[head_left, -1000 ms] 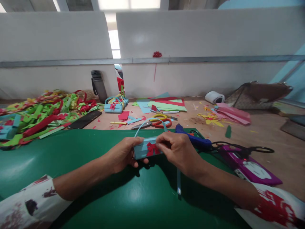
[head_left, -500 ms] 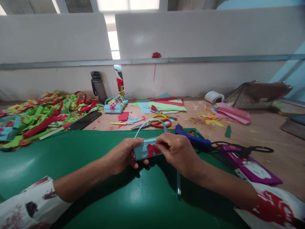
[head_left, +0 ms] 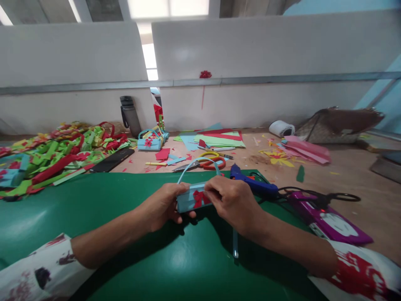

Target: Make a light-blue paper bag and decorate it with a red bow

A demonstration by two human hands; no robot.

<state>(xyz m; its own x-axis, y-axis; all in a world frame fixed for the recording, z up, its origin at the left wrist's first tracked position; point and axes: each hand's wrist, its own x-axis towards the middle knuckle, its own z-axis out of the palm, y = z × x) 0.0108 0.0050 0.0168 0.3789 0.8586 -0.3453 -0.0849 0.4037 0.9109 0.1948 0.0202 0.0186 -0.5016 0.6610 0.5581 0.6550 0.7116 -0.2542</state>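
Note:
A small light-blue paper handbag [head_left: 187,200] with a thin arched handle is held above the green mat. My left hand [head_left: 166,205] grips its left end, thumb on top and fingers beneath. On the bag's front sits a red paper flower [head_left: 198,199]. My right hand [head_left: 233,202] is closed at the flower's right edge, thumb and fingertips pinching its petals; the hand hides the bag's right end. Below my right hand lies a narrow glossy strip [head_left: 235,246] on the mat, its upper end hidden.
Behind the bag lie scissors [head_left: 209,163] with orange and yellow handles. A blue glue gun [head_left: 253,182] and a purple power strip [head_left: 332,221] with cables are at right. Paper scraps [head_left: 69,154], a phone [head_left: 112,160], a bottle [head_left: 130,117] and another blue paper bag [head_left: 149,143] stand left.
Almost nothing differs. The view has shifted slightly, and both hands keep the same hold on the bag and flower.

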